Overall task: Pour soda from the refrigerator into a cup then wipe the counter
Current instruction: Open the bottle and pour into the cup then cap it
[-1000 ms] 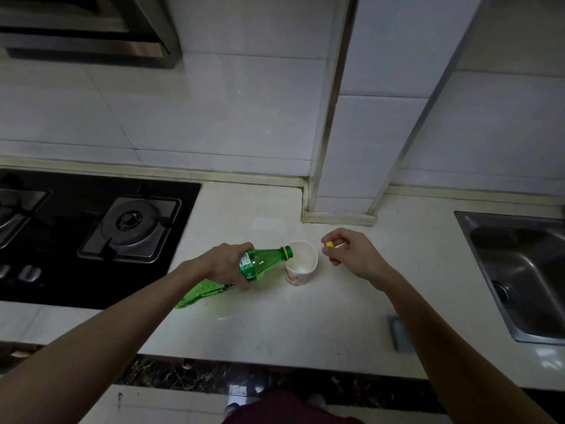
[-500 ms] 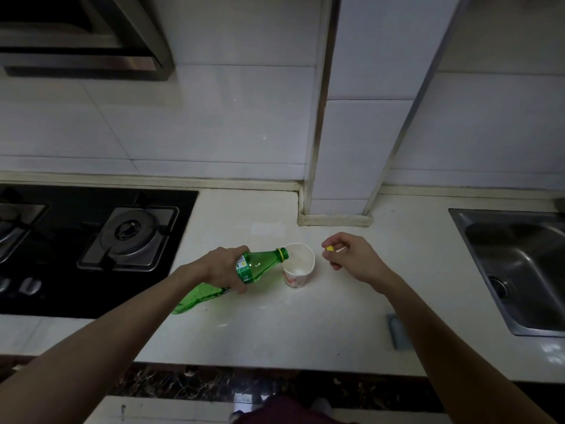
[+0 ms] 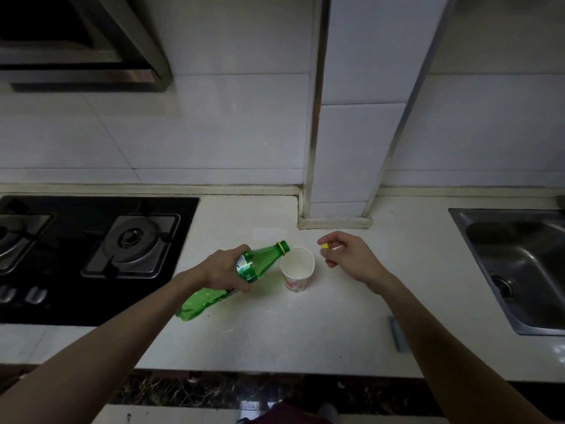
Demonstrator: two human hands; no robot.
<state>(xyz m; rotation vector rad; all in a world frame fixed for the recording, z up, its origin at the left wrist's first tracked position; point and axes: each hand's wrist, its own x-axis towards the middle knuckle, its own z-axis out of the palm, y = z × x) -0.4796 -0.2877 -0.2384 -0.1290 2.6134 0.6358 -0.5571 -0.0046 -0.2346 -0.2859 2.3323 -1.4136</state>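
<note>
My left hand (image 3: 224, 269) grips a green soda bottle (image 3: 256, 264) around its label. The bottle is tilted, neck up and to the right, with its open mouth just above the left rim of a white paper cup (image 3: 297, 268). The cup stands upright on the pale counter (image 3: 305, 332). To the right of the cup, my right hand (image 3: 347, 254) pinches the small yellow bottle cap (image 3: 324, 246) between its fingertips. I cannot tell whether liquid is flowing.
A black gas hob (image 3: 91, 255) fills the counter's left side. A steel sink (image 3: 519, 267) is set in at the right. A tiled column (image 3: 342, 163) meets the counter behind the cup. A small grey cloth (image 3: 396, 333) lies near the front edge.
The bottle's neck has lifted from nearly level over the cup to a steeper upward tilt. The right hand has stayed beside the cup with the cap.
</note>
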